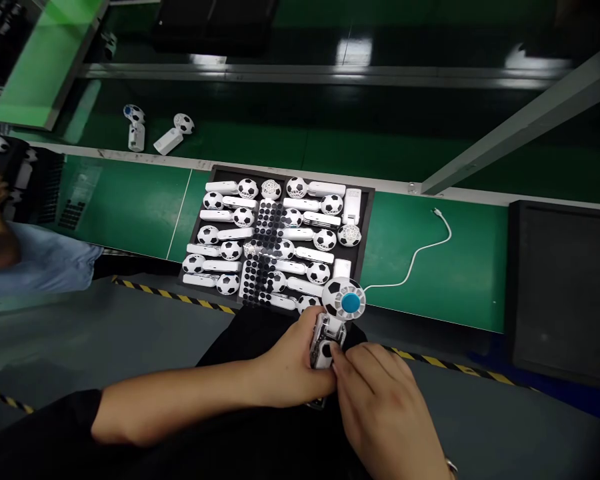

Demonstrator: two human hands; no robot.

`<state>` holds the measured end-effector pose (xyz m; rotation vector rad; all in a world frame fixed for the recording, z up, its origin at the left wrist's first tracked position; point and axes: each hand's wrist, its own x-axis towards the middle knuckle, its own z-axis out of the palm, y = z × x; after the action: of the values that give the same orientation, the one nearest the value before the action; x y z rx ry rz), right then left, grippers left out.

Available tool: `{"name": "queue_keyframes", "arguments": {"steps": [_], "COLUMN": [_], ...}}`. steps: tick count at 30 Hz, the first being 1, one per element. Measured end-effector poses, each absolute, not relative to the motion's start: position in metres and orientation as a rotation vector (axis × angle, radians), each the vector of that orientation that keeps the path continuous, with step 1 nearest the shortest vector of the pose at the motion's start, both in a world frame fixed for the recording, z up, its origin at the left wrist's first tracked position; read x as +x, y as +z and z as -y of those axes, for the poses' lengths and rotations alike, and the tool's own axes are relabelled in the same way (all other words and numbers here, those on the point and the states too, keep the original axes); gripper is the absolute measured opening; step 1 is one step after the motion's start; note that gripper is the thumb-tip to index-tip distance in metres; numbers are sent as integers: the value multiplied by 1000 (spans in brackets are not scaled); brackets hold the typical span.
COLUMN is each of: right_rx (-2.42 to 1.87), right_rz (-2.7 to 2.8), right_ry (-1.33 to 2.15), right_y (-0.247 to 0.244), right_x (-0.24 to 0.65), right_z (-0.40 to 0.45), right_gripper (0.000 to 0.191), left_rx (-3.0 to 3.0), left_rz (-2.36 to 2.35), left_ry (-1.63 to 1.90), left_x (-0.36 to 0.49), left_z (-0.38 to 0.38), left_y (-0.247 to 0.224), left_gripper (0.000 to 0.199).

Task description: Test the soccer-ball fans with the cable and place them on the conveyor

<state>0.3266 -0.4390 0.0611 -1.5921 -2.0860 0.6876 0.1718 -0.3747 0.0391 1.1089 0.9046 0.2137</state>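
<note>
Left hand [293, 360] gripping the handle of a soccer-ball handheld fan [343, 300], fingers closed around it, ball head above them. Right hand [380, 410] has fingers curled against the handle.

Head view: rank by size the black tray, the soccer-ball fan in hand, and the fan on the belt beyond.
Black tray; then held fan, though nearness enlarges it; then belt fan, perhaps smaller only through distance.

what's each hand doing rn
left hand: closed, holding a soccer-ball handheld fan
right hand: fingers touching its handle, can't tell if gripping
</note>
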Motion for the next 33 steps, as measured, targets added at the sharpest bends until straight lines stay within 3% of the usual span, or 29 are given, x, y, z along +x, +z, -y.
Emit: {"name": "queue_keyframes", "arguments": {"steps": [5, 10, 12, 17, 21, 26, 33], "right_rx": [-1484, -1530, -1814, -2392, -2557, -2680, -2629], "right_rz": [2307, 1805, 1562, 1152, 1053, 889, 895], "right_ry": [517, 986, 905, 665, 548, 331, 555], "right_y": [59, 47, 24, -73, -131, -154, -159], "right_x": [327, 366, 397, 472, 508, 544, 549], "right_z": [448, 447, 441, 402, 340, 263, 250], "right_gripper": [39, 42, 35, 18, 23, 47, 29], "left_rx": [1073, 949, 857, 724, 759, 751, 876], "left_rz": [-877, -783, -719, -708, -735, -715, -710], "left_ry": [228, 264, 259, 205, 143, 196, 344], "left_x": [170, 169, 167, 159, 151, 147, 151], "left_z": [374, 372, 371, 370, 368, 362, 347], "left_y": [35, 39, 42, 44, 42, 53, 89], "left_gripper": [60, 72, 72, 45, 45, 44, 78]}}
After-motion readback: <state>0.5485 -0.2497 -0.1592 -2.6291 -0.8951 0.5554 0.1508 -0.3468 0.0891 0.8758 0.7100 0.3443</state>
